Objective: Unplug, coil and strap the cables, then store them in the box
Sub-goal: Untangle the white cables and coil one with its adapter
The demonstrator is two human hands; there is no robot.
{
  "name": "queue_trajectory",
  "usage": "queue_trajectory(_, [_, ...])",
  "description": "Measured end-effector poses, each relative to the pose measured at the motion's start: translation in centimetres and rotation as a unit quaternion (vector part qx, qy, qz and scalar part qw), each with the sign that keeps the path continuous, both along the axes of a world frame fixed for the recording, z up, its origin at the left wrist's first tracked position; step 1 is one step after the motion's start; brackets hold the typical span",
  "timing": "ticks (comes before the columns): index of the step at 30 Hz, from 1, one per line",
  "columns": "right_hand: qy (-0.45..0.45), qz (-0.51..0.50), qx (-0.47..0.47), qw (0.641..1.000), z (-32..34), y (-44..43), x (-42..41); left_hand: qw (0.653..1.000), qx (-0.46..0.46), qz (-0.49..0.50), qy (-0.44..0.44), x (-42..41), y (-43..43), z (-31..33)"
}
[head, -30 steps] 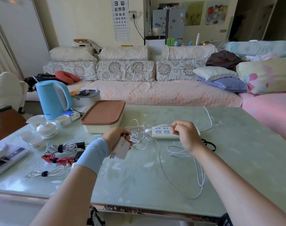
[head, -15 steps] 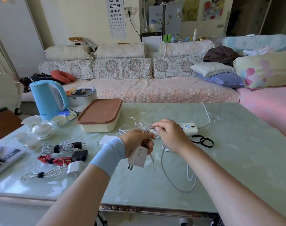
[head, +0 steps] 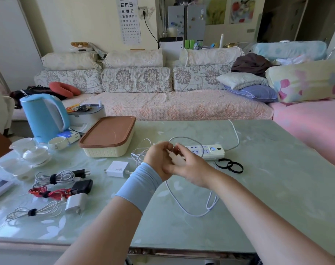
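Observation:
My left hand point(head: 158, 159), with a blue wrist sleeve, and my right hand point(head: 189, 167) meet above the table's middle. Between them is a white charger point(head: 177, 159); my left hand grips it. My right hand pinches the white cable point(head: 189, 211) at the charger. The cable arches over the hands and trails in loops on the table toward me. A white power strip point(head: 210, 151) lies just behind the hands. The cream box point(head: 105, 150) with a brown lid stands closed to the left. Two black straps point(head: 229, 165) lie right of my hands.
Strapped cable coils lie at the left: white point(head: 56, 177), red point(head: 48, 193), white point(head: 33, 211). Loose chargers point(head: 118, 169), point(head: 81, 186), point(head: 75, 203) lie beside them. A blue kettle point(head: 42, 115) and tea cups point(head: 35, 153) stand far left. A sofa runs behind the table.
My right hand left the power strip and came to my left hand. The charger rose from hanging below my left hand to between both hands, and the cable now arches above them.

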State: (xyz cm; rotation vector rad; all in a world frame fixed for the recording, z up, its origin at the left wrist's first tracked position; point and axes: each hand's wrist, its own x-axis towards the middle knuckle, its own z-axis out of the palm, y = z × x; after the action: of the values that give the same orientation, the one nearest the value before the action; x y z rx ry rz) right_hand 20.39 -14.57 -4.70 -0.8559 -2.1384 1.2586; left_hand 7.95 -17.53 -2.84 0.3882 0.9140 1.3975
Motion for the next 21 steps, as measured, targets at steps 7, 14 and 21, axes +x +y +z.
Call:
queue_trajectory(7, [-0.085,-0.039,-0.035,0.995,0.0,2.1,1.7,0.944,-0.017,-0.075,0.321,-0.4,1.5,-0.3])
queue_trajectory(14, [-0.107,-0.024,-0.096,0.989,0.2,2.8,3.9,0.791,-0.024,-0.126,0.598,-2.8,-0.4,1.6])
queue_trajectory(21, [-0.105,0.068,-0.067,0.99,1.6,2.6,4.9,0.683,0.27,-0.099,0.672,-1.0,-0.9,3.1])
